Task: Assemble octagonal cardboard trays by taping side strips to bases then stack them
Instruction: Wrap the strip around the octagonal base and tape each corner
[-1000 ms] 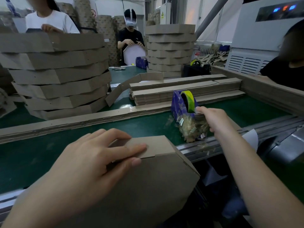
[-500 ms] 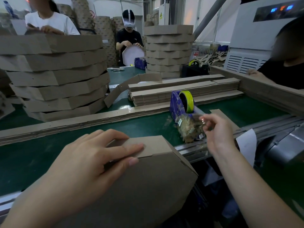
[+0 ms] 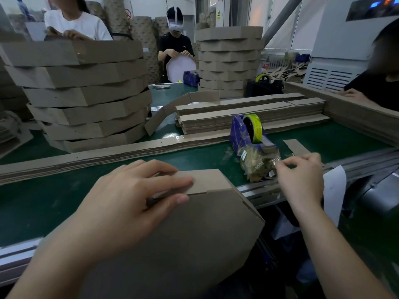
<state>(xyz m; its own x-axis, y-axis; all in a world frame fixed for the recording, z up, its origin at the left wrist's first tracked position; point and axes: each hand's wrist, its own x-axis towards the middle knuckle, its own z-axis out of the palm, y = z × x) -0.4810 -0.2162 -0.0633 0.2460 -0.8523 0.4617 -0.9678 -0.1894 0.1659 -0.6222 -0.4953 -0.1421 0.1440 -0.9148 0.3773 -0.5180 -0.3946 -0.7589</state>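
An octagonal cardboard tray (image 3: pixel 194 229) lies upside down, tilted over the near edge of the green table (image 3: pixel 43 203). My left hand (image 3: pixel 129 203) presses its side strip (image 3: pixel 207 180) against the base, fingers straight, thumb on the seam. A blue tape dispenser (image 3: pixel 244 134) with a yellow-green roll stands to the right. My right hand (image 3: pixel 300 178) pinches a clear piece of tape (image 3: pixel 280 160) pulled from the dispenser's cutter.
A tall stack of finished trays (image 3: pixel 86 93) stands at the left, another stack (image 3: pixel 228 59) at the back. Flat side strips (image 3: pixel 248 113) are piled behind the dispenser, and a long strip pile (image 3: pixel 86 158) crosses the table. Three other people work around the table.
My right hand has drawn back from the dispenser toward me and to the right, pulling tape with it. My left hand has stayed on the tray's strip.
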